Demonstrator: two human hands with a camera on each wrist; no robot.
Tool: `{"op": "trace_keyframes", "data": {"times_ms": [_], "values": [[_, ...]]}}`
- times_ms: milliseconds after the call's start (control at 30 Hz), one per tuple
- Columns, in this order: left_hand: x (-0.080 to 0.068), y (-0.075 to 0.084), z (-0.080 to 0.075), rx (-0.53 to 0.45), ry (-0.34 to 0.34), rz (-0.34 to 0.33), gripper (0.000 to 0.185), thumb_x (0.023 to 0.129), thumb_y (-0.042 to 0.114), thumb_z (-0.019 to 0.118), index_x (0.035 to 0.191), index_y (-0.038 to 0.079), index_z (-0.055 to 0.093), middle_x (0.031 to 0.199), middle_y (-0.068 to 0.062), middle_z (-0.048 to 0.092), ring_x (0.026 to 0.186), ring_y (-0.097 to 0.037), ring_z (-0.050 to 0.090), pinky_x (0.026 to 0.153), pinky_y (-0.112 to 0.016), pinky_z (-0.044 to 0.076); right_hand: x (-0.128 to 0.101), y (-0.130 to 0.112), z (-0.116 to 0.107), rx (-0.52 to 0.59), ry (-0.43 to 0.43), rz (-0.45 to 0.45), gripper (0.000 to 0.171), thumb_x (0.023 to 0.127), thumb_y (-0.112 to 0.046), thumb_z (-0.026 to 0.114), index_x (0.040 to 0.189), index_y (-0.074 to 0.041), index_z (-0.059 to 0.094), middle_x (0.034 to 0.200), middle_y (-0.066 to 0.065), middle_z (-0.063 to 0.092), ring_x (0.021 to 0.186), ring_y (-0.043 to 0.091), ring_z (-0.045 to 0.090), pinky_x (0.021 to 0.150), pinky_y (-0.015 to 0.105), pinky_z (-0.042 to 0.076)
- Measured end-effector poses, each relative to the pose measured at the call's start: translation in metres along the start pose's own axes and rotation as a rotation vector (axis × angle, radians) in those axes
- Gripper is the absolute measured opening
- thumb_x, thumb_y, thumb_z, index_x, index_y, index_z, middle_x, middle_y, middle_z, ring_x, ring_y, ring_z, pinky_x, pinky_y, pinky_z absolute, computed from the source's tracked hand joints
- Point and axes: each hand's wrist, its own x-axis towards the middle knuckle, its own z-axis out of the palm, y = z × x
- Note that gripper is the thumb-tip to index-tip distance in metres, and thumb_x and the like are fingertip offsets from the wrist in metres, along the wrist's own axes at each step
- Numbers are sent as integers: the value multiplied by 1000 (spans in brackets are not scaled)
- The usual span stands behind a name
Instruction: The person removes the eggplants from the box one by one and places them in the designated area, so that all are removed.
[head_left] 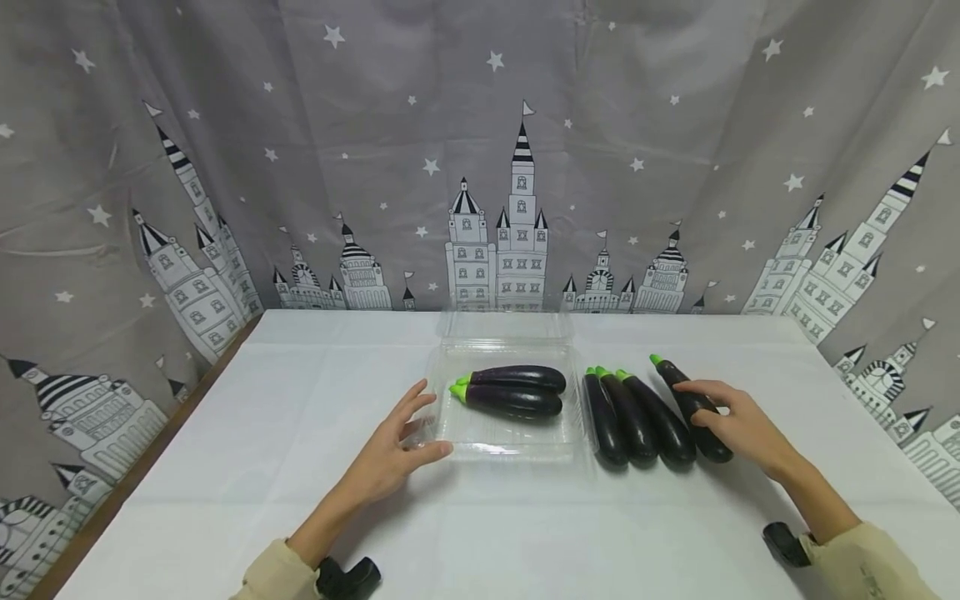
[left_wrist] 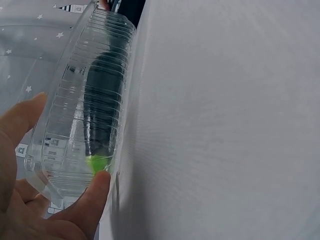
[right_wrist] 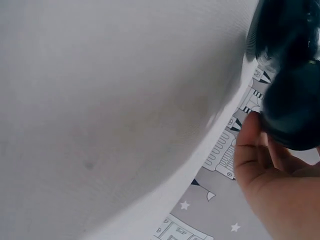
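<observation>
Two dark purple eggplants (head_left: 513, 402) with green stems lie side by side in a clear plastic clamshell box (head_left: 495, 435). At the box's left side my left hand (head_left: 386, 454) rests with fingers spread, the thumb by the front left corner. In the left wrist view, the thumb (left_wrist: 97, 197) overlaps the box's lower corner, close to a green stem. My right hand (head_left: 742, 421) holds the rightmost eggplant (head_left: 686, 400) of a row, its thumb and fingers around the dark body. In the right wrist view this eggplant's rounded end (right_wrist: 292, 112) sits by the fingertips.
Three more eggplants (head_left: 637, 421) lie in a row between the box and my right hand, stems pointing away. The box's clear lid (head_left: 506, 327) is folded back toward the curtain (head_left: 600, 167). A white cloth covers the table (head_left: 517, 542).
</observation>
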Motion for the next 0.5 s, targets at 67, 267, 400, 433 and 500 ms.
{"op": "trace_keyframes", "data": {"times_ms": [67, 267, 400, 433, 500], "values": [[0, 0, 0, 5, -2, -3, 78, 85, 28, 79, 148, 3, 40, 164, -5, 14, 135, -49, 37, 103, -56, 40, 1, 2, 1, -12, -20, 9, 44, 88, -3, 58, 132, 1, 58, 139, 30, 48, 122, 48, 45, 93, 61, 40], [0, -1, -1, 6, -7, -11, 79, 85, 28, 79, 148, 4, 39, 164, -4, 13, 135, -49, 36, 104, -56, 40, 2, 6, 4, -27, -26, 2, 44, 88, -3, 59, 132, 1, 59, 138, 30, 49, 120, 46, 48, 93, 59, 41], [0, -1, -1, -1, -11, -16, 79, 85, 28, 79, 149, 4, 39, 164, -3, 13, 136, -49, 35, 104, -55, 40, 2, 8, 5, -41, -30, 0, 44, 88, -3, 60, 132, 1, 59, 137, 29, 50, 116, 42, 51, 90, 54, 43], [0, -1, -1, -3, -12, -16, 79, 85, 28, 79, 149, 4, 39, 164, -3, 12, 136, -49, 35, 104, -55, 40, 2, 8, 6, -46, -31, 1, 44, 88, -3, 60, 132, 1, 59, 137, 29, 51, 115, 42, 51, 90, 53, 43], [0, -1, 0, -2, -14, -19, 79, 85, 29, 79, 149, 5, 39, 164, -3, 12, 136, -49, 35, 104, -55, 40, 1, 9, 5, -52, -37, 7, 44, 88, -4, 60, 132, 1, 59, 137, 29, 50, 116, 42, 51, 90, 54, 43]]}}
